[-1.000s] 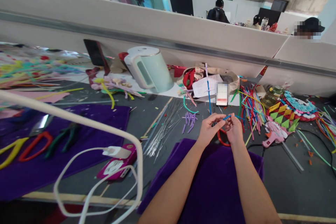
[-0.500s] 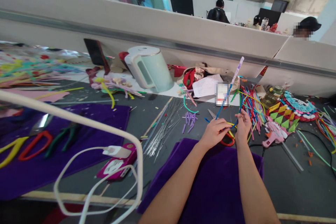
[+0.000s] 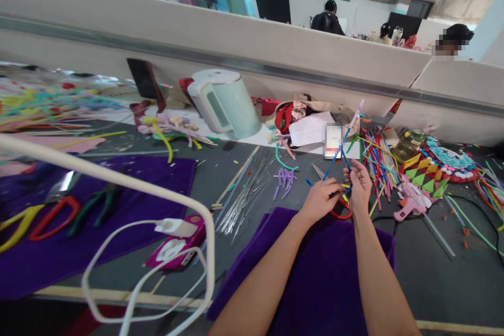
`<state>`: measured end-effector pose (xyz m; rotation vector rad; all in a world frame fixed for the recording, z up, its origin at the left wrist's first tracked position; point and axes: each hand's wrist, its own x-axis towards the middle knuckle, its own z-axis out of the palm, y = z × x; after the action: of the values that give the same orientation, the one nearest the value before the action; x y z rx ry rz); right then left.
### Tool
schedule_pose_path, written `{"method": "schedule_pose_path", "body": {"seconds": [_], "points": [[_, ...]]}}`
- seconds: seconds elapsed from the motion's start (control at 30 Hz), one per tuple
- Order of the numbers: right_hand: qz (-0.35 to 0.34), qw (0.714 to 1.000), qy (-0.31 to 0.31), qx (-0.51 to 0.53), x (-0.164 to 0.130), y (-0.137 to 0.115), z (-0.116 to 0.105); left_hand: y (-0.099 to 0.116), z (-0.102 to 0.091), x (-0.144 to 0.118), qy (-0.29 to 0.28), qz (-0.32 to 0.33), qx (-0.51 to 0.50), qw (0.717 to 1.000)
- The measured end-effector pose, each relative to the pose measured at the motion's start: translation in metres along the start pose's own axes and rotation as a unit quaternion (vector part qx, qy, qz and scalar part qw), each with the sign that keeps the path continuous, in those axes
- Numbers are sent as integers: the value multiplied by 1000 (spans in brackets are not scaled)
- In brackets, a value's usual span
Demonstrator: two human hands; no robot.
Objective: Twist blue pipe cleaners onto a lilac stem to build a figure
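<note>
Left hand (image 3: pixel 321 200) pinches the blue pipe cleaner (image 3: pixel 337 156) low, so its top tilts up-right; right hand (image 3: pixel 360 185) closed on a bent strand just beside; red scissors (image 3: pixel 339 209) lie under both.

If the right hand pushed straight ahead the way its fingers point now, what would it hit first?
Probably the bundle of colored sticks lying just beyond the right hand, though depth is hard to judge from this view.

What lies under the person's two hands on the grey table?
Under the left hand and right hand, which hold a blue pipe cleaner, lie red-handled scissors beside the purple cloth. The hands cover most of the scissors.
</note>
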<state>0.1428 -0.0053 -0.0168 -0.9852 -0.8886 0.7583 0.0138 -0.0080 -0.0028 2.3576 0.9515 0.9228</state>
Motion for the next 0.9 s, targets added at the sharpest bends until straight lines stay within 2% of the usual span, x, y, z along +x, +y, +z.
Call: {"method": "schedule_pose_path", "body": {"seconds": [0.17, 0.37, 0.57, 0.73, 0.9], "points": [[-91, 993, -30, -72, -12, -13, 10, 1, -2, -1, -11, -5, 26, 1000], [-145, 973, -69, -166, -17, -17, 13, -1, 3, -2, -12, 23, 47, 999], [-180, 962, -40, -201, -15, -12, 13, 0, 5, -2, -8, 8, 73, 997], [-208, 950, -15, -233, -17, -9, 15, -2, 4, -1, 42, -53, 72, 995], [-214, 956, -111, -168, -26, -10, 23, -15, 5, -3, 115, -93, 51, 988]]}}
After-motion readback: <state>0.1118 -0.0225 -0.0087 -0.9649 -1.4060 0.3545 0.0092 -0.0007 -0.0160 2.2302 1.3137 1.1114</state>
